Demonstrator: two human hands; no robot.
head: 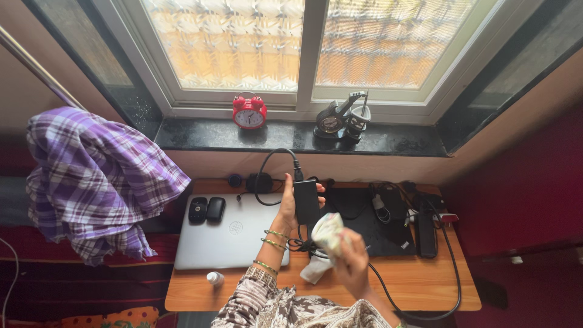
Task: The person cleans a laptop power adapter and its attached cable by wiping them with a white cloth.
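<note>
My left hand [288, 206] holds a black power adapter brick [306, 200] upright above the wooden desk [413, 279], its black cable [270, 163] looping up behind it. My right hand [351, 258] grips a crumpled white cloth [327, 238] just below and to the right of the adapter. The cloth's loose end hangs toward the desk. Bangles circle my left wrist.
A closed silver laptop [234, 234] lies left of the hands with a black mouse [215, 209] and a dark phone [197, 209] on it. A black laptop [376, 225] and chargers lie right. A small white bottle [214, 278] stands near the front edge. A red alarm clock [249, 112] sits on the sill; purple plaid cloth [91, 176] hangs left.
</note>
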